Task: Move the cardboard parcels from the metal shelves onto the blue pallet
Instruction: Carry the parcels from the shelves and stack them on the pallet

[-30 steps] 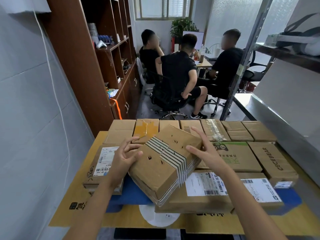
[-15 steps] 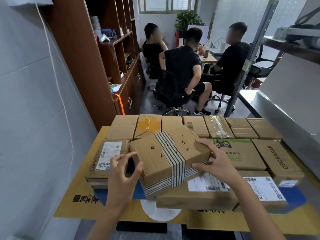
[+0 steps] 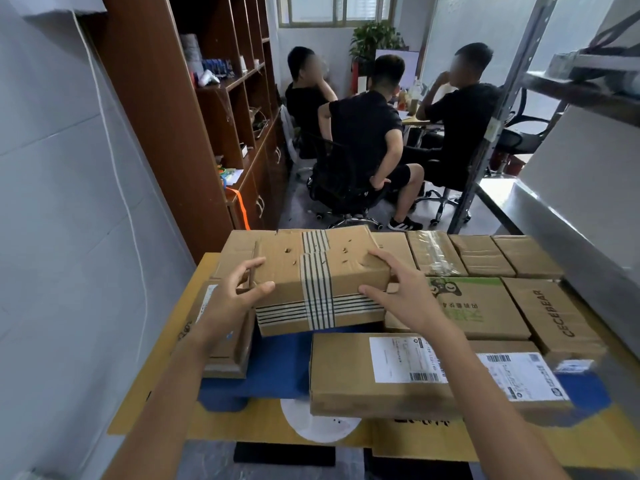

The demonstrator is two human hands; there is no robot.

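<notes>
A flat cardboard parcel (image 3: 318, 268) wrapped in striped tape is held level over the blue pallet (image 3: 280, 368), above the gap between the parcels lying there. My left hand (image 3: 230, 301) grips its left end, thumb on top and fingers at the side. My right hand (image 3: 403, 292) holds its right end, fingers spread over the corner and the front face. Several other cardboard parcels cover the pallet, among them a long one with white labels (image 3: 349, 372) at the front and a green-printed one (image 3: 481, 306) to the right.
A metal shelf (image 3: 568, 237) runs along the right, its upright post (image 3: 498, 112) behind the pallet. A brown wooden cabinet (image 3: 194, 133) stands at the left by the grey wall. Three people sit on office chairs at a desk beyond. Yellow cardboard sheets (image 3: 415, 441) lie under the pallet.
The striped parcel has turned from a diagonal tilt to square and level and moved farther away from me. My left hand has taken hold of its left end.
</notes>
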